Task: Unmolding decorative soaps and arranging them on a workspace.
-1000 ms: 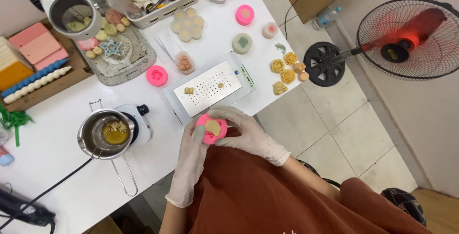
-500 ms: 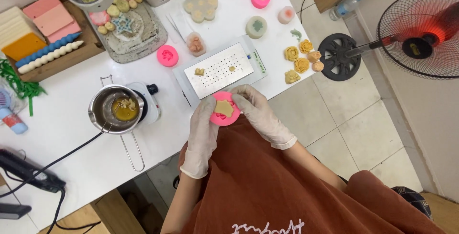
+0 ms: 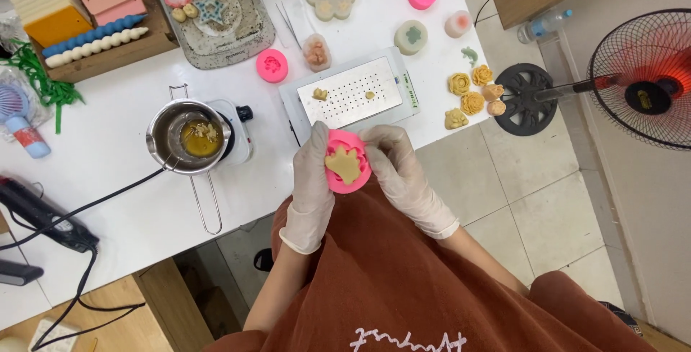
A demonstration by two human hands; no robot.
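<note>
Both gloved hands hold a round pink silicone mould (image 3: 348, 163) at the table's near edge. A tan, paw-shaped wax piece (image 3: 344, 165) fills its cavity. My left hand (image 3: 313, 179) grips the mould's left side and my right hand (image 3: 397, 168) pinches its right rim. Just beyond the mould lies a white perforated tray (image 3: 354, 94) with two small tan wax pieces on it.
A steel pot (image 3: 188, 136) of melted wax sits on a small white hot plate at the left. More pink moulds (image 3: 272, 65), tan wax flowers (image 3: 471, 93), a tray of coloured shapes (image 3: 213, 14) and wax blocks (image 3: 54, 6) cover the table. A standing fan (image 3: 640, 82) is on the right.
The view has shifted so the table sits higher in frame. Both hands have kept hold of the pink mould, which now tilts up to show the whole wax piece.
</note>
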